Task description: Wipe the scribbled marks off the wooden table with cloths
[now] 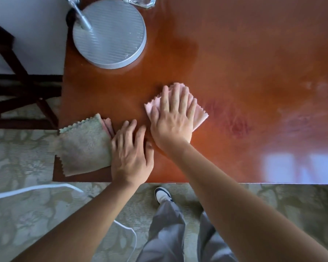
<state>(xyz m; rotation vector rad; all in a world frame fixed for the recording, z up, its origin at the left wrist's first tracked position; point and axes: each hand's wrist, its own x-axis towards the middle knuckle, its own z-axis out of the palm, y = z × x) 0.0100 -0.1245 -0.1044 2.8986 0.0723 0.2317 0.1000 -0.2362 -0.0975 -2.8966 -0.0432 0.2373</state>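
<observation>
Polished reddish wood fills most of what we see: the wooden table (pixel 225 53), glossy enough to throw back a pale window reflection at its near right. On it, right of centre, we make out the scribbled marks (pixel 235 121), a smeared reddish-purple patch running diagonally across the surface. Just left of that smear we press our right hand (pixel 173 120) flat on a pink cloth (pixel 200 115), fingers straight and slightly spread, palm down, gripping nothing; the cloth's zigzag edges stick out beyond the fingertips and on both sides. Close beside it, nearer the front edge, our left hand (pixel 131 156) lies flat on the bare wood, fingers extended and a little apart, its outer edge touching a folded grey-green cloth (pixel 83 148). That cloth sits at the table's near left corner, one corner hanging past the edge, and a sliver of pink fabric peeks from under its far side. Farther back on the left stands a round grey lamp base (pixel 110 33) with a metal stem rising from it, and a clear glass object (pixel 138 0) is cut off at the top edge. Below the table we see patterned carpet (pixel 27 214), a white cable (pixel 36 190) curving across it, grey trousers (pixel 169 233), a white and dark shoe (pixel 162 194), and a dark wooden chair (pixel 17 87) at far left.
</observation>
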